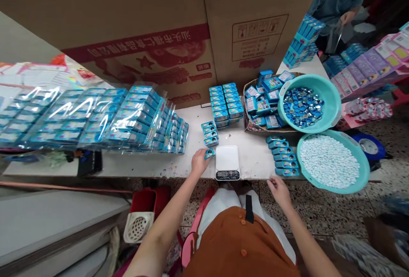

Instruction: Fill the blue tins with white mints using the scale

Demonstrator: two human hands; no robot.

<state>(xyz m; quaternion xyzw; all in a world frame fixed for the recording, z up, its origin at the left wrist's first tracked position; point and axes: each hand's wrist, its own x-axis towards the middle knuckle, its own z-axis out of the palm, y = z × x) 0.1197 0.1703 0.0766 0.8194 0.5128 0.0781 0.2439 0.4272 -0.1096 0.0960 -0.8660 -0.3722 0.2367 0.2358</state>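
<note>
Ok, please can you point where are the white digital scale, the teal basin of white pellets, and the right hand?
White digital scale (pixel 227 160): head view, on its white weighing top.
Teal basin of white pellets (pixel 343 191): head view, on its near rim.
Right hand (pixel 280 192): head view, on the back of the hand.

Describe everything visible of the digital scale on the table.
The digital scale is a flat, thin slab with a square white platform, plastic-looking, bare of any item. A black display strip runs along its near end; its reading is too small to tell. It lies flat near the front edge of the white table. A small blue tin in the left hand is right beside it; contact cannot be told.
</note>
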